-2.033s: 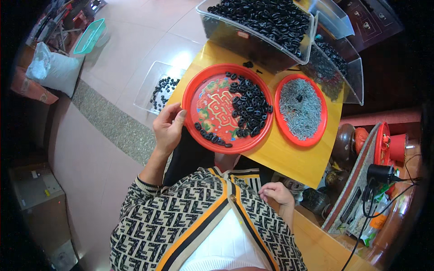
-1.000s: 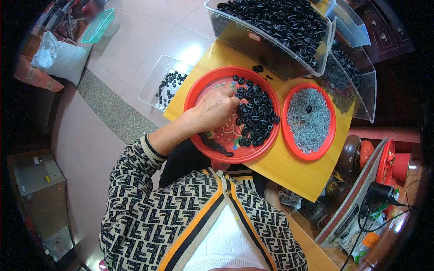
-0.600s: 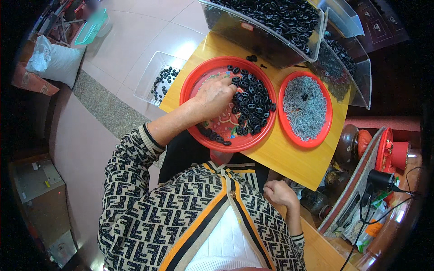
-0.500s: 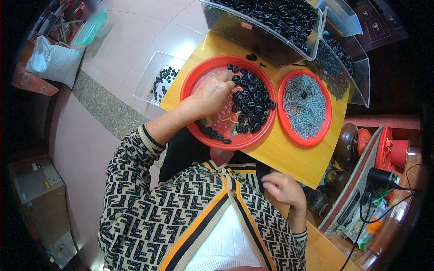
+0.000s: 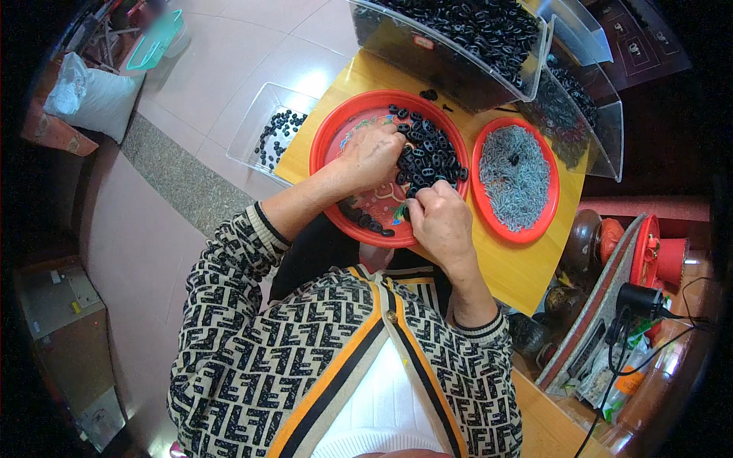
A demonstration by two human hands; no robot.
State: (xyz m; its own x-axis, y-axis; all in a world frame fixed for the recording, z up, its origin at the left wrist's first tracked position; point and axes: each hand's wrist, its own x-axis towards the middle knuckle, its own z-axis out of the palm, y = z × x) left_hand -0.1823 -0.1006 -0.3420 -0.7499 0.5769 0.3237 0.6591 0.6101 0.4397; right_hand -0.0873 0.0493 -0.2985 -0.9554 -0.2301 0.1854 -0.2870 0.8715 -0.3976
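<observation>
A large round red tray (image 5: 324,122) holds a heap of small black oval plastic pieces with holes (image 5: 427,149), mostly on its right side. Over the middle of the tray, my left hand (image 5: 374,155) is closed, its fingertips at the heap's left edge; whatever they grip is hidden. My right hand (image 5: 443,221) reaches over the tray's near right rim, fingers pinched at the heap's near edge, and what is between them cannot be made out. A few black pieces lie along the tray's near left side. To the right, a smaller red plate (image 5: 551,206) carries many small grey screws (image 5: 513,172).
Both trays stand on a yellow wooden table (image 5: 527,286). Behind them is a clear bin (image 5: 450,65) full of black pieces, with another clear bin (image 5: 611,141) beside it. A low clear box (image 5: 252,126) with scattered black pieces sits left of the table. Cables and jars crowd the right.
My right hand has come up from beside my body to the near edge of the black heap. My left hand has shifted slightly right, still closed over the tray.
</observation>
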